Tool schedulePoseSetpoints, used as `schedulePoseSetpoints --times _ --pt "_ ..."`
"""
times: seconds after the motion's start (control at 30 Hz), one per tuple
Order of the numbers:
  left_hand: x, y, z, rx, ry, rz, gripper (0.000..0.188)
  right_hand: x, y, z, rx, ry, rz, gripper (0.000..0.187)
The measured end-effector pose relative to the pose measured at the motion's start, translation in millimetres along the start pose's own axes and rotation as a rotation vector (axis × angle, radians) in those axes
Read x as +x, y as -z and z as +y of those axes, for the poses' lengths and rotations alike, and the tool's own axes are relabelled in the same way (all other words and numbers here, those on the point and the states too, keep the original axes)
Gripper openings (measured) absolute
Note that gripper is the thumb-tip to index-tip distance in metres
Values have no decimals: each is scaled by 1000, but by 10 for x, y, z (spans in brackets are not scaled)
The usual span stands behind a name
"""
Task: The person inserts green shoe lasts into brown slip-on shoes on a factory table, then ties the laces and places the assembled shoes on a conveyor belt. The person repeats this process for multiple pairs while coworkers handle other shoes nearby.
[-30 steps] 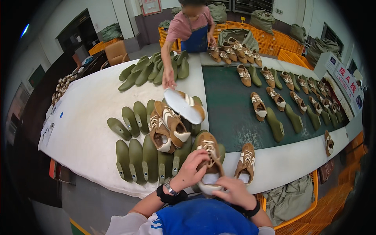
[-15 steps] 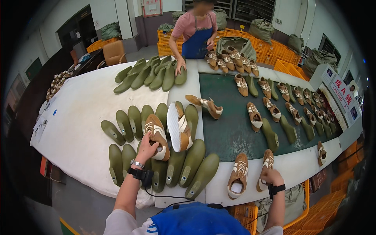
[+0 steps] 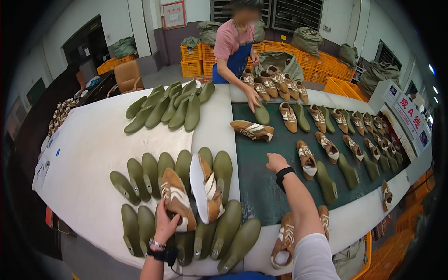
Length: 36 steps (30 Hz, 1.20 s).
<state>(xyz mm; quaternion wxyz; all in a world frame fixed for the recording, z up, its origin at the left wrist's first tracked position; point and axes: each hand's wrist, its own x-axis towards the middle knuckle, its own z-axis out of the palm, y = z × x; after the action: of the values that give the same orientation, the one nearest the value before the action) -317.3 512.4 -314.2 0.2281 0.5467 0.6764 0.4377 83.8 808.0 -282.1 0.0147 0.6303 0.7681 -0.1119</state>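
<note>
My left hand (image 3: 164,225) is closed on the heel end of a brown and white sneaker (image 3: 173,190), above rows of green shoe lasts (image 3: 150,172). Beside it another sneaker (image 3: 212,198) leans on its side across the lasts, pale sole facing left. My right hand (image 3: 277,162) reaches over the dark green belt (image 3: 261,182), thumb and forefinger apart, nothing held. Beyond its fingertips a sneaker (image 3: 252,130) lies tipped on its side at the belt's left edge. My right forearm partly covers two sneakers, one of them (image 3: 283,242) on the near white ledge.
Across the table a co-worker's hand (image 3: 252,99) touches a green last (image 3: 262,113) on the belt. Sneakers and lasts stand in rows along the belt's right. More lasts (image 3: 168,106) cluster on the white table (image 3: 88,163). Orange crates (image 3: 191,60) line the back.
My right hand has left the near-right sneaker and moved forward and left over the belt. The co-worker's hand has moved right, with a last now on the belt. My left hand keeps its sneaker.
</note>
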Motion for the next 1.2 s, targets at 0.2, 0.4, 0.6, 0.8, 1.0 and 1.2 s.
schedulePoseSetpoints --times 0.2,0.4,0.6,0.8,1.0,1.2 --pt "-91 68 146 173 19 -51 73 1114 -242 31 -120 -115 296 56" --pt "-80 75 348 345 195 -74 67 2048 -523 441 -261 -99 308 44" --pt "-9 -10 287 242 239 -50 66 2373 -915 885 -419 -404 39 29" --pt "-4 -57 146 216 183 -42 57 1823 -850 819 -221 269 204 44" --pt "-21 -91 57 240 134 3 57 1508 -698 110 406 394 453 27" --pt "-21 -51 40 166 92 -29 65 1441 -581 -383 965 376 346 28"
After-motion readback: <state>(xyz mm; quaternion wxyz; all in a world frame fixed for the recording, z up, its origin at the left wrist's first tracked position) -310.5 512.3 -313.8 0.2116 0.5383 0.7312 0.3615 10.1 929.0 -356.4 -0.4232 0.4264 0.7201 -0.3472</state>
